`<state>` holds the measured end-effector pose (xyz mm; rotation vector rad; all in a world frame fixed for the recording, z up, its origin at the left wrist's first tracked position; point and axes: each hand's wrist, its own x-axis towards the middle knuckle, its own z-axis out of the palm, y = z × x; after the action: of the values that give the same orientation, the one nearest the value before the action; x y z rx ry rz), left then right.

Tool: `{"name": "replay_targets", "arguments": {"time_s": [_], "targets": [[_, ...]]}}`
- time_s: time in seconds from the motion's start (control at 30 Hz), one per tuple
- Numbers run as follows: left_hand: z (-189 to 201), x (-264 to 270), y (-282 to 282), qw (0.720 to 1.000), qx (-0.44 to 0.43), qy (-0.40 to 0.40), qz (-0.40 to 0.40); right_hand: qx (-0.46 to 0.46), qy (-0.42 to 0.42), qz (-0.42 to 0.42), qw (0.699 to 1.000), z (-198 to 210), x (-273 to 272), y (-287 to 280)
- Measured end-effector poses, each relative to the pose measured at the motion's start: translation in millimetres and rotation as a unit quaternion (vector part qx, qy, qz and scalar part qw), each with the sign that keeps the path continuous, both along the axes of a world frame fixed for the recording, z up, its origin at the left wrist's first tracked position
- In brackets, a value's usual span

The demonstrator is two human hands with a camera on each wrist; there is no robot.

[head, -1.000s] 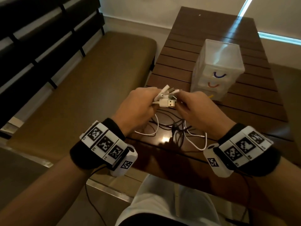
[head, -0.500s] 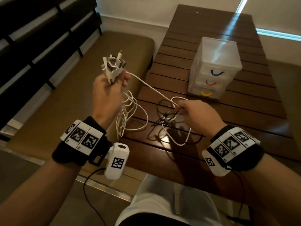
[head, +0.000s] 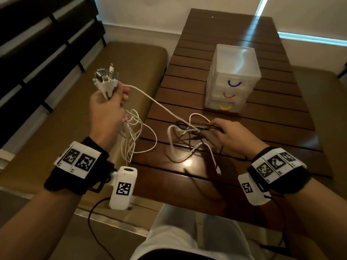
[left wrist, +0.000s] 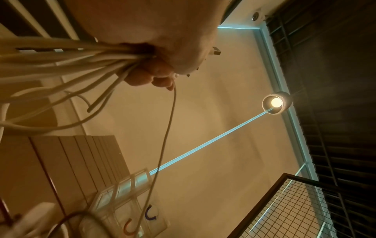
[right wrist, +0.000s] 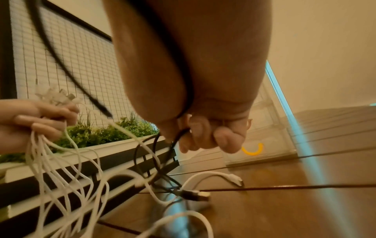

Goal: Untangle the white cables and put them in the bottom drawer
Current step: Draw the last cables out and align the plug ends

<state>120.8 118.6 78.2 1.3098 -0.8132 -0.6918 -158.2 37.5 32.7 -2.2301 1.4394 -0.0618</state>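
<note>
My left hand [head: 108,107] is raised off the table's left side and grips a bundle of white cables [head: 131,136] just below their plugs [head: 105,77], which stick up. Loops hang under it, and one white strand [head: 159,106] runs taut to the knot on the table. My right hand [head: 228,135] sits low over that knot and pinches black cables [head: 199,128] tangled with a white cable [head: 187,154]. In the right wrist view the black cable [right wrist: 183,133] passes between thumb and fingers. The clear drawer unit [head: 232,76] stands behind, its bottom drawer [head: 224,106] with the yellow handle closed.
The dark slatted table [head: 262,137] extends far behind the drawers. A brown bench cushion [head: 84,109] lies to the left below my raised hand. A planter with green plants [right wrist: 97,136] and a wire-mesh panel [right wrist: 71,56] show in the right wrist view.
My left hand lifted the bunch of white plugs up and left, away from the right hand, pulling white loops out of the knot. The right hand dropped onto the tangle and slid slightly right.
</note>
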Motion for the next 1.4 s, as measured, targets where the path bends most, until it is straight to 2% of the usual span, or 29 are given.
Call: {"name": "replay_targets", "arguments": {"time_s": [0.1, 0.17, 0.23, 0.33, 0.57, 0.83, 1.03, 1.1, 1.2, 1.3, 1.4], "targets": [[-2.2, -5.1, -2.4, 1.0, 0.011, -0.001, -0.01, 0.017, -0.049, 0.044, 0.998, 2.5, 2.4, 6.1], [-1.0, -3.4, -5.2, 1.0, 0.008, 0.0, 0.0, 0.025, -0.047, 0.065, 0.996, 2.1, -3.2, 6.5], [1.8, 3.7, -8.2, 0.999, -0.001, 0.016, 0.029, 0.011, 0.012, 0.059, 0.998, -3.3, -13.5, 2.0], [5.6, 14.1, -11.4, 0.997, -0.011, 0.042, 0.061, 0.01, 0.15, 0.028, 0.988, -13.1, -31.0, -4.4], [0.1, 5.8, -12.0, 0.998, -0.008, 0.045, 0.047, 0.003, 0.222, -0.02, 0.975, -27.9, -48.5, 1.0], [-4.9, 17.5, -10.3, 0.997, 0.005, 0.037, 0.062, -0.046, 0.208, -0.194, 0.958, -27.2, -65.4, -0.4], [-6.5, 17.5, -9.0, 0.998, 0.002, 0.013, 0.066, 0.027, 0.172, -0.195, 0.965, -26.0, -58.8, -2.2], [-8.0, 22.2, -7.3, 0.998, 0.003, 0.004, 0.069, 0.02, 0.141, -0.18, 0.973, -20.8, -53.4, -1.2], [-9.8, 39.7, -2.5, 0.995, 0.006, -0.004, 0.098, -0.073, 0.092, -0.162, 0.98, -10.2, -43.0, 3.3], [-14.6, 60.4, 3.0, 0.992, 0.021, -0.008, 0.121, -0.184, 0.068, -0.12, 0.973, -3.6, -26.9, 6.6], [-22.4, 76.6, 8.4, 0.99, 0.045, -0.031, 0.13, -0.229, 0.032, -0.061, 0.971, -4.2, -4.3, 12.0]]}}
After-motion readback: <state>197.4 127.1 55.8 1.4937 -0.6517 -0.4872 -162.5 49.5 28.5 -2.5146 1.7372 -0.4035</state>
